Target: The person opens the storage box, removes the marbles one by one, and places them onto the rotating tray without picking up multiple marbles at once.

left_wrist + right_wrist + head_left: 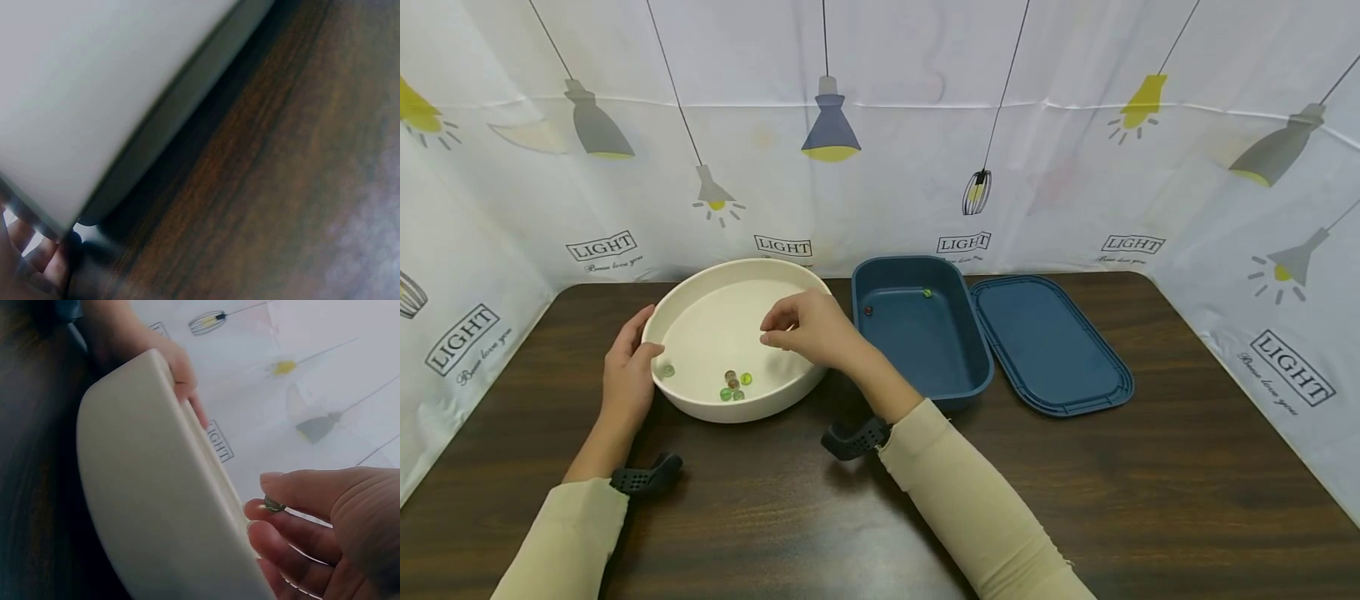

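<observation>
At the left of the table stands a round cream tray (715, 308) with several green and brownish glass marbles (746, 378) near its front. My left hand (627, 367) grips the tray's left side, thumb over the rim. Above the tray's right part, my right hand (808, 327) pinches a green marble (274, 504) between thumb and fingertips; the head view hides that marble. Beside the tray sits a dark blue rectangular container (917, 342), holding one green marble (927, 293) and one reddish-brown marble (868, 310).
A matching blue lid (1052, 346) lies flat against the container's right side. Behind the dark wooden table (1150, 500) hangs a white curtain (895, 192) printed with lamps. Each wrist wears a black band (647, 477).
</observation>
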`<state>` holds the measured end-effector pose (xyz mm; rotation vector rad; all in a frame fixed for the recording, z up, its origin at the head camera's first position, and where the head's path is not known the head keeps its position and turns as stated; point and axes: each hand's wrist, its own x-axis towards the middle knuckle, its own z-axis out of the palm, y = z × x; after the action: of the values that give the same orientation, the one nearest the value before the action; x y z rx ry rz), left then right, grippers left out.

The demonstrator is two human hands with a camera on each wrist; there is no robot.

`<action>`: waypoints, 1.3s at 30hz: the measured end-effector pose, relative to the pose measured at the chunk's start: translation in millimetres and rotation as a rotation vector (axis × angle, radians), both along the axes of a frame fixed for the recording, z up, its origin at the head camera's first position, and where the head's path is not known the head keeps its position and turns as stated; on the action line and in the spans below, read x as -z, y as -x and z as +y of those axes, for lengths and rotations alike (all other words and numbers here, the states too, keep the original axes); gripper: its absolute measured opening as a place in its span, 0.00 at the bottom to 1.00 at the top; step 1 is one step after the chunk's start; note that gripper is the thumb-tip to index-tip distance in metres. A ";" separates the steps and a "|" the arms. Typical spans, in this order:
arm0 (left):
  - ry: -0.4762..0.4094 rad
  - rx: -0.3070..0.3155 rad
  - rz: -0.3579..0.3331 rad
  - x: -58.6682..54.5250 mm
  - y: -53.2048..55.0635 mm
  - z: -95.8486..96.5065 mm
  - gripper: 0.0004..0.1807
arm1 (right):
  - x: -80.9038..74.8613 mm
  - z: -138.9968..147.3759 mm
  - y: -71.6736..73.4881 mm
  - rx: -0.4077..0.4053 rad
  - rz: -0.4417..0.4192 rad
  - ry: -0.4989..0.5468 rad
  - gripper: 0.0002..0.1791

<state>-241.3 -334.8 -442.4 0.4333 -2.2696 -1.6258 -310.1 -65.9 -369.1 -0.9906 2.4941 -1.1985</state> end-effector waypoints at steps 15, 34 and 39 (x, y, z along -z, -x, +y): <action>0.029 0.000 -0.010 -1.2 -0.2 -0.2 0.33 | 8.5 -9.0 -5.8 -0.020 0.091 -0.207 0.05; 0.026 -0.009 -0.005 -0.8 -0.2 -0.2 0.33 | 15.1 -14.5 -11.6 0.036 0.174 -0.373 0.05; 0.029 -0.008 -0.008 0.1 -0.3 -0.7 0.33 | 15.0 -15.1 -12.3 0.037 0.181 -0.395 0.05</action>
<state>-241.0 -335.5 -442.5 0.4414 -2.2911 -1.5885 -297.8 -81.0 -384.2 -0.9820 2.7472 -0.6051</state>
